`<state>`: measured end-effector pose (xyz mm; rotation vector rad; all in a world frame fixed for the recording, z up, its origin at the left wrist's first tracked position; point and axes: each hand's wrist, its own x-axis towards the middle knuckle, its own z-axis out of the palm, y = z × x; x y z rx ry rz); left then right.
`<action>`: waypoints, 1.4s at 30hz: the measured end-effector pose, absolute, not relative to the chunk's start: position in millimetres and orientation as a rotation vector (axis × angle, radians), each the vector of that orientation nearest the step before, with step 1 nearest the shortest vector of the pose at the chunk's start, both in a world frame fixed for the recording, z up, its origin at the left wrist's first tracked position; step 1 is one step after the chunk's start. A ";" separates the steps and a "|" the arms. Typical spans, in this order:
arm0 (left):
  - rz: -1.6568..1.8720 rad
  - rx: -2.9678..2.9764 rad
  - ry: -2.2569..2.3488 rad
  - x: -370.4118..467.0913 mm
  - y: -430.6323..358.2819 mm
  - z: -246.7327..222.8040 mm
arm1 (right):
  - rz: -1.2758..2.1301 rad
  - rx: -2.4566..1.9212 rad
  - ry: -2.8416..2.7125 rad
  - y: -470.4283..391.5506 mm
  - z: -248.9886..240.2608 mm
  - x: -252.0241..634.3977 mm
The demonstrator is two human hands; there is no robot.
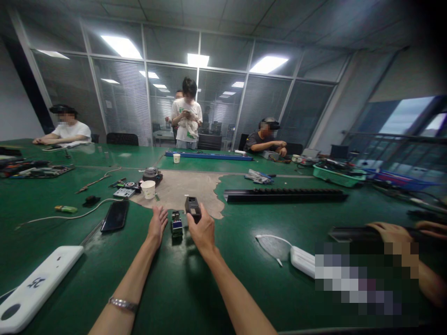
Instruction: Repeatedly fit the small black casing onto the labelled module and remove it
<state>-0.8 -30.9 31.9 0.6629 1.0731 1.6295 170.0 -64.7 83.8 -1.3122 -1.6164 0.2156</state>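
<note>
- With my right hand [203, 228] I am holding a black boxy casing [192, 204], the grip pressing on it between thumb and fingers.
- The casing is sitting at one o'clock from a small circuit-board module [177, 226], just beside it; I cannot tell whether it is touching the green worktop [251, 223].
- The module is resting on the worktop between my hands, showing a blue part.
- My left hand [159, 224] is reaching out at nine o'clock from the module, near it, its grip standing wide, fingers extended.
- Farther out at nine o'clock, a black smartphone [115, 216] is lying flat.
- At eleven o'clock, a paper cup [148, 190] is standing upright.
- Between two and three o'clock, a long black rail [284, 196] is lying across the worktop.
</note>
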 end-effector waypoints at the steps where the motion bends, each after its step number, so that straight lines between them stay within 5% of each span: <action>1: 1.627 0.659 1.074 -0.7 -31.1 32.2 | 0.200 -1.343 -1.606 -63.4 80.8 180.1; 18: 1.615 0.673 1.082 -1.2 -30.2 29.9 | 0.118 -1.521 -1.654 -67.6 26.8 230.6; 31: 1.630 0.668 1.087 -1.1 -29.4 29.2 | 0.362 -1.222 -1.637 -75.9 85.9 184.2; 42: 1.619 0.673 1.082 -1.4 -29.5 30.3 | 0.254 -1.330 -1.805 -85.0 84.7 130.5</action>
